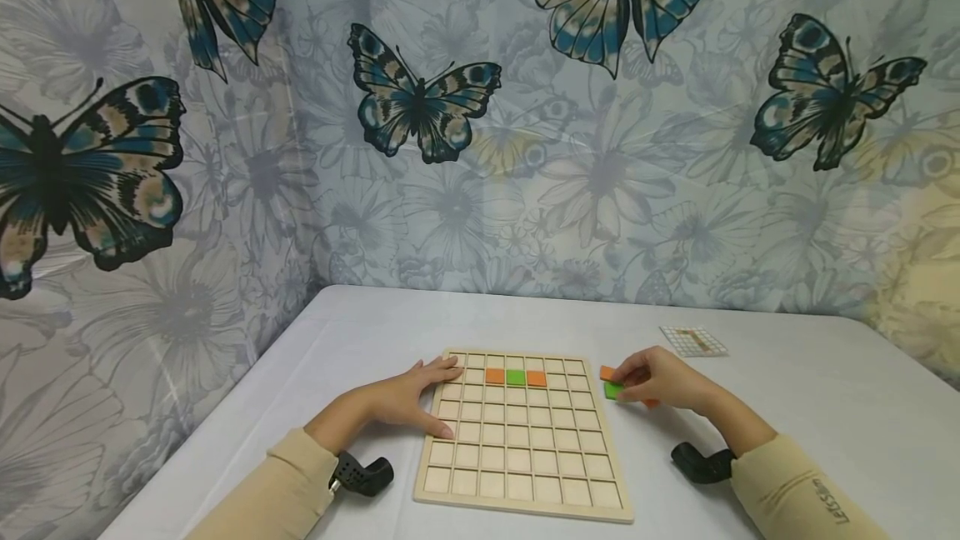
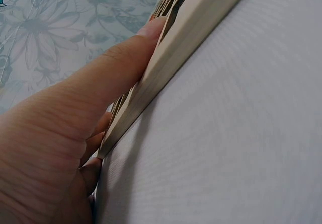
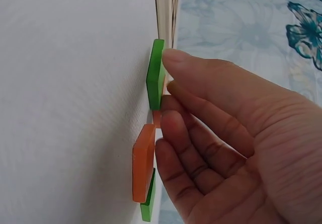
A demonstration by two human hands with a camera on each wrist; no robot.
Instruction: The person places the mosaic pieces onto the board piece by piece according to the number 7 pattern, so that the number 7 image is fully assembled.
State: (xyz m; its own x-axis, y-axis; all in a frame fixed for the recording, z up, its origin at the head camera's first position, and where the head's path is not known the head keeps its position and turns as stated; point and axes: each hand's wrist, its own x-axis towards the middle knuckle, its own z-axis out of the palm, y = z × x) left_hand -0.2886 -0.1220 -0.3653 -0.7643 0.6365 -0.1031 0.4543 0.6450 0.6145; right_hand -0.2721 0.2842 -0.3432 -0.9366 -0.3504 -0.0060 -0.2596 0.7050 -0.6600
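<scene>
Sleeves [image 1: 262, 490], head view: beige, reaching in from either side.
Grid board [image 1: 491, 486]: on the white table [image 1: 375, 315]; compartments in its second-farthest row hold tiles, orange, green [image 1: 516, 377], orange.
Left hand [image 1: 408, 397]: spread along the board's left side.
Right hand [image 1: 663, 377]: fingers bent at loose tiles [image 1: 612, 391], right of the board.
Left wrist view: thumb on the board's rim.
Right wrist view: thumb tip at one green tile; whether pinched, cannot tell.
</scene>
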